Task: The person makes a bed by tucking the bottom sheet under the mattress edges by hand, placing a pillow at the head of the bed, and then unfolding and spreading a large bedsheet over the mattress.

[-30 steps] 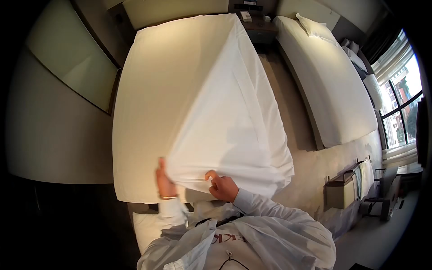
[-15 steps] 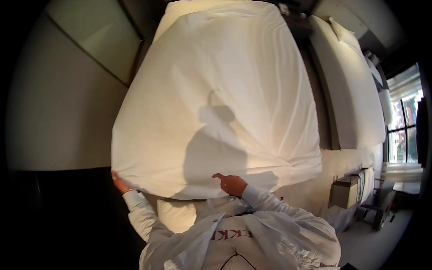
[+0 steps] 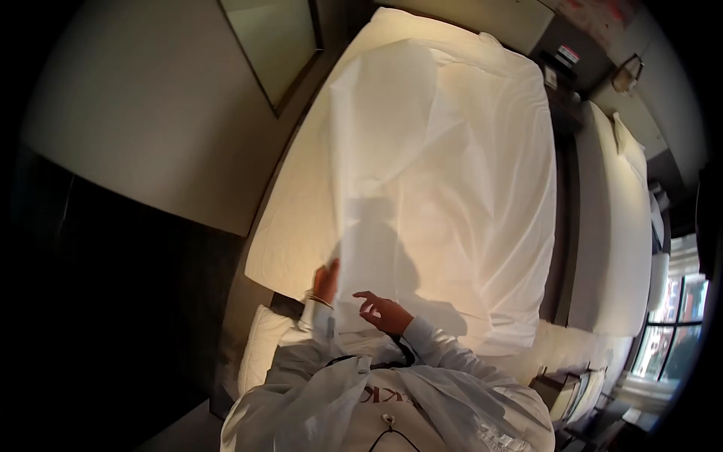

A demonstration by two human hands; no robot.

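A loose white sheet (image 3: pixel 467 203) lies over the large bed, with wrinkles along its right side. Its left edge stands in a long fold, baring a strip of the pale bed surface (image 3: pixel 290 245). At the near end of that fold, my left hand (image 3: pixel 326 282) is closed on the sheet's edge, its fingers partly hidden and blurred. My right hand (image 3: pixel 384 313) hovers just right of it, over the near part of the sheet, index finger and thumb apart, nothing visible between them. A shadow falls across the sheet.
A pillow (image 3: pixel 263 343) lies by the bed's near left corner. To the right stands a narrower bed (image 3: pixel 610 226) with a pillow (image 3: pixel 629 147) on it. A nightstand (image 3: pixel 563 105) sits between the beds. At lower right are a luggage bench (image 3: pixel 557 392) and a window (image 3: pixel 674 320).
The sheet has spread toward the far end of the bed. My left hand went out to the left corner, then came back right with the sheet's edge. The view has turned.
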